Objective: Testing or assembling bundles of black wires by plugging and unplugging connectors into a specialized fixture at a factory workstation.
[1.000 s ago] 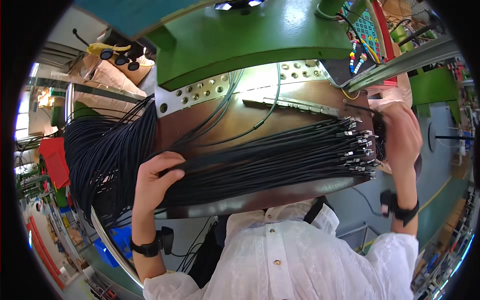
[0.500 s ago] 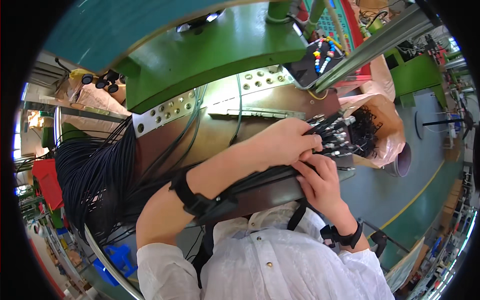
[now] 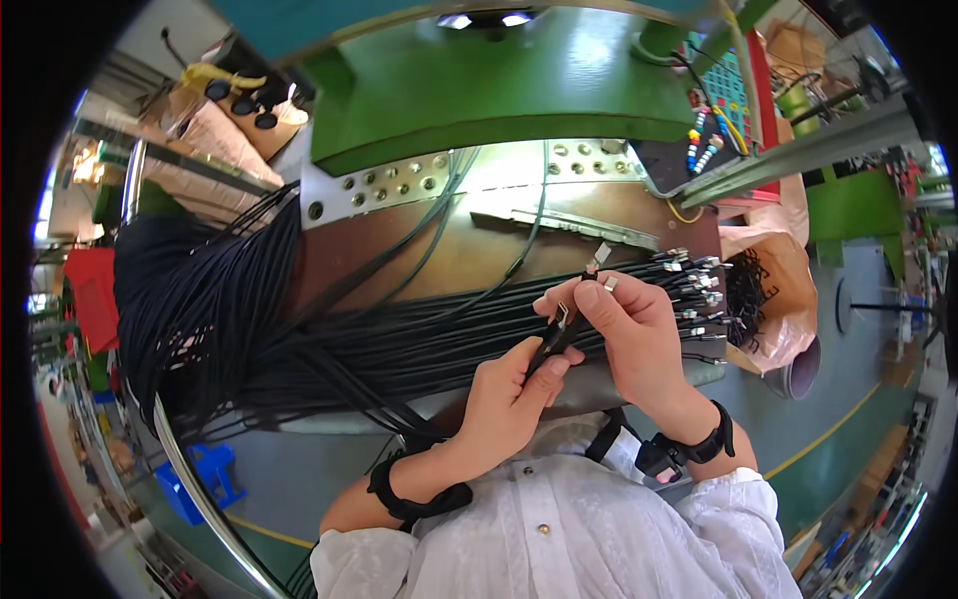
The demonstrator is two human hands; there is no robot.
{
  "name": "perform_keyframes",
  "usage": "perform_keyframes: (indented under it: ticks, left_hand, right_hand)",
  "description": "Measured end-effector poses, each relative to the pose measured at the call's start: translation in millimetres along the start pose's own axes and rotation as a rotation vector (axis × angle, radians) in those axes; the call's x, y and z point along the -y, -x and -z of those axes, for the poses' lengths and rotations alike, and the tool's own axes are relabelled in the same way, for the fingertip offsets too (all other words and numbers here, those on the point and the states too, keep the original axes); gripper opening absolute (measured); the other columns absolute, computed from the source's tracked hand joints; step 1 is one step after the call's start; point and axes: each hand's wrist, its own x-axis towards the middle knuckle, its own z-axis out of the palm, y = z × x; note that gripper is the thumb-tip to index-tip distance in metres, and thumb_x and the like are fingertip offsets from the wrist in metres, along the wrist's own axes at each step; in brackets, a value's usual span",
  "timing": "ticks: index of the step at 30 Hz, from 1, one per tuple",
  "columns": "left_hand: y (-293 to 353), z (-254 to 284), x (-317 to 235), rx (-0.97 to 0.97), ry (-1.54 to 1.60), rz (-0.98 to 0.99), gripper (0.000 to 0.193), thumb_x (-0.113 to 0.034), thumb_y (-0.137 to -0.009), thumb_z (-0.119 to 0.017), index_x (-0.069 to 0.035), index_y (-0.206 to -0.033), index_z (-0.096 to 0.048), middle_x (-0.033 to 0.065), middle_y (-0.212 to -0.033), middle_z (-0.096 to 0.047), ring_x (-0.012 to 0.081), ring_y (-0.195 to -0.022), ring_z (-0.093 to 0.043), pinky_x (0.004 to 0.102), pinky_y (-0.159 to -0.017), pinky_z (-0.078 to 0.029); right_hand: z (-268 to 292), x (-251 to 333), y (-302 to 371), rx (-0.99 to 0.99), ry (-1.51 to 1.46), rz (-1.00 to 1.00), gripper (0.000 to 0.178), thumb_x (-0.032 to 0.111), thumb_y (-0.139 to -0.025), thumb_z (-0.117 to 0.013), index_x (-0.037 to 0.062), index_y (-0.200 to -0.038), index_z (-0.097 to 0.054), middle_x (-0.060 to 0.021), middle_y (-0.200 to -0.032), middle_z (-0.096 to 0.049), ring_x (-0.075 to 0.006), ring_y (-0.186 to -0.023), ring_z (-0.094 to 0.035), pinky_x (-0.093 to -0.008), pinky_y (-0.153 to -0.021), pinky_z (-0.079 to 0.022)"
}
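1. Held cable ends (image 3: pixel 603 254): black, tipped with bright silvery metal connectors. One flat, rectangular tip points up and away from the body; a shorter one sits just beside it. They are above the near part of the table (image 3: pixel 419 235), in front of the shirt.
2. Right hand (image 3: pixel 641 334): thumb and fingers closed in a pinch on these ends.
3. Left hand (image 3: pixel 504 399): thumb and fingers closed on a slim black cable piece (image 3: pixel 546 353), held obliquely, with a pale metal part at its upper end. Whether it belongs to the same cable as the ends in the right hand cannot be told.
4. Cable bundle (image 3: pixel 439 334): many smooth, matt black strands lying side by side across the table, their silvery connectors (image 3: pixel 699 290) clustered unevenly at the right end.
5. Cable mass (image 3: pixel 200 290): the strands' thick, drooping loops at the table's left side.
6. Surroundings: a metal bar (image 3: pixel 589 230) lies beyond the bundle, under the green machine (image 3: pixel 499 90); an open bag (image 3: pixel 793 299) of dark pieces stands to the right.
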Motion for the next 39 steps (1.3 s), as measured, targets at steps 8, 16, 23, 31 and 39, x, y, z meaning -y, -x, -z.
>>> perform_keyframes:
  ticks: [8, 16, 23, 31, 39]
  left_hand:
    - [13.7, 22.1, -8.0, 0.046, 0.226, -0.023, 0.023, -0.022, -0.095, -0.046, -0.002, -0.096, -0.057, -0.0027, -0.064, -0.047, 0.004, -0.057, -0.038, 0.019, -0.05, -0.028]
    - [13.7, 24.0, -4.6, -0.003, 0.257, -0.069, 0.021, -0.02, -0.094, -0.047, -0.002, -0.099, -0.057, -0.0037, -0.062, -0.044, 0.0032, -0.056, -0.038, 0.0187, -0.05, -0.03]
    - [11.3, 38.3, -11.4, -0.05, 0.306, 0.015, 0.027, -0.027, -0.096, -0.042, -0.003, -0.098, -0.054, -0.0043, -0.059, -0.041, 0.0021, -0.051, -0.034, 0.0183, -0.046, -0.026]
    - [12.5, 23.1, -11.4, -0.029, 0.432, 0.198, 0.03, -0.028, -0.098, -0.036, -0.002, -0.098, -0.053, -0.001, -0.057, -0.042, 0.0043, -0.047, -0.031, 0.0198, -0.045, -0.026]
    - [21.2, 18.3, -8.2, 0.048, 0.325, 0.24, 0.03, -0.028, -0.098, -0.035, -0.002, -0.097, -0.051, -0.001, -0.058, -0.043, 0.0052, -0.049, -0.033, 0.0202, -0.046, -0.027]
  right_hand:
    - [-25.7, -13.0, -6.8, 0.131, -0.089, -0.052, 0.021, 0.019, -0.089, -0.055, 0.0, -0.092, -0.061, -0.0132, -0.098, -0.063, -0.0122, -0.077, -0.058, -0.0245, -0.068, -0.046]
    - [-24.0, -10.6, -12.8, 0.128, 0.022, -0.048, 0.024, 0.016, -0.09, -0.052, -0.0026, -0.103, -0.059, -0.0134, -0.107, -0.061, -0.0147, -0.082, -0.059, -0.0264, -0.073, -0.047]
    - [-0.7, 8.3, -46.8, -0.185, 1.376, 0.734, 0.023, 0.011, -0.074, -0.066, 0.0006, -0.094, -0.06, -0.0128, -0.089, -0.059, -0.0258, -0.076, -0.054, -0.0346, -0.066, -0.046]
    - [30.0, -0.2, -47.3, -0.025, 1.509, 0.837, 0.02, 0.008, -0.071, -0.066, 0.0041, -0.089, -0.057, -0.0078, -0.083, -0.056, -0.0274, -0.075, -0.053, -0.0345, -0.065, -0.045]
    - [8.2, -8.4, -37.7, 0.014, 1.296, 0.902, 0.016, -0.003, -0.073, -0.061, 0.0036, -0.086, -0.056, -0.0085, -0.089, -0.06, -0.0266, -0.079, -0.057, -0.0331, -0.066, -0.046]
